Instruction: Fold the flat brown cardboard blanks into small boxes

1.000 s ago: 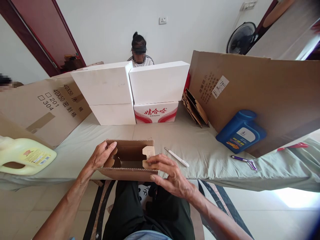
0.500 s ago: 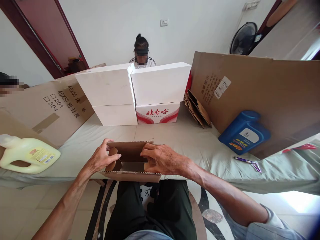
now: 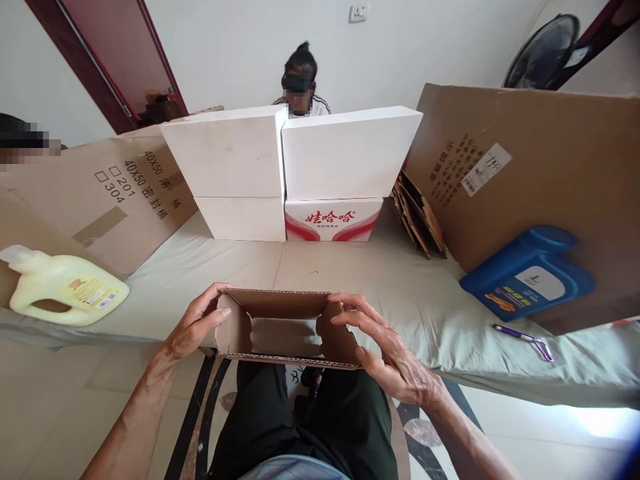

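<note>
A small brown cardboard box [image 3: 287, 304] stands at the front edge of the cloth-covered surface, its top facing me. Cardboard lines its inner walls, and a pale surface shows at the bottom. My left hand [image 3: 196, 325] is closed on the box's left wall, with the thumb along the inner side. At the right end, my right hand [image 3: 387, 350] spans the side wall, fingers over the far corner and thumb by the near corner. Part of each hand's grip is hidden behind the cardboard.
Stacked white boxes [image 3: 350, 157] stand ahead, a person [image 3: 300, 80] behind them. A yellow jug [image 3: 75, 290] is left, a blue bottle [image 3: 525, 273] and purple pen-like tool [image 3: 520, 333] right. Large cartons [image 3: 540, 160] flank both sides; folded cardboard [image 3: 419, 217] leans near the right one.
My right hand has come out of the box's inside and now holds its right end. The right side flap now stands upright as a wall. The view has shifted slightly.
</note>
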The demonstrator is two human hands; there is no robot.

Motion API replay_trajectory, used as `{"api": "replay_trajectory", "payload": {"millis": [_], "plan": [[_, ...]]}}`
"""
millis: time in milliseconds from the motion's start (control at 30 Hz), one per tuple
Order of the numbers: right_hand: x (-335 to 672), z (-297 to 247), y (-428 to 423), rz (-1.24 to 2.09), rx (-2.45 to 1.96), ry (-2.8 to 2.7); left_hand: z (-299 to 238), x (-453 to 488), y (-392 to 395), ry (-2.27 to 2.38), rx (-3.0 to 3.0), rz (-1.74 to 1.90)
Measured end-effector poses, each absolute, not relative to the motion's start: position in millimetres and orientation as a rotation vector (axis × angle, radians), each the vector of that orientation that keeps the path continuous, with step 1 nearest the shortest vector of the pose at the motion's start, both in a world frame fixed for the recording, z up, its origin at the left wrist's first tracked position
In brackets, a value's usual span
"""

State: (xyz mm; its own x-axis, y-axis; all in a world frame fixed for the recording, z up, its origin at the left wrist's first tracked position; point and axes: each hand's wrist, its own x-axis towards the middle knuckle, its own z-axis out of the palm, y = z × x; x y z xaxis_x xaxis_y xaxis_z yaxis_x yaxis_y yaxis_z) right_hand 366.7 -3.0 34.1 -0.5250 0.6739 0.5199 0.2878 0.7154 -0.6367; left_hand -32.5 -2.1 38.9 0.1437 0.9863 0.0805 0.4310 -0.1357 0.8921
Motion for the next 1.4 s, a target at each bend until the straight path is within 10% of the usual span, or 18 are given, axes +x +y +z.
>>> {"api": "replay_trajectory", "payload": {"millis": [833,1400], "plan": [[350,-10,7,1.125,-0.948,-1.706,-3,47,89,1.556,1.123,2.024],[365,-53,37,1.569,-0.947,-1.2,-50,1,73,1.228,1.087,1.296]]}}
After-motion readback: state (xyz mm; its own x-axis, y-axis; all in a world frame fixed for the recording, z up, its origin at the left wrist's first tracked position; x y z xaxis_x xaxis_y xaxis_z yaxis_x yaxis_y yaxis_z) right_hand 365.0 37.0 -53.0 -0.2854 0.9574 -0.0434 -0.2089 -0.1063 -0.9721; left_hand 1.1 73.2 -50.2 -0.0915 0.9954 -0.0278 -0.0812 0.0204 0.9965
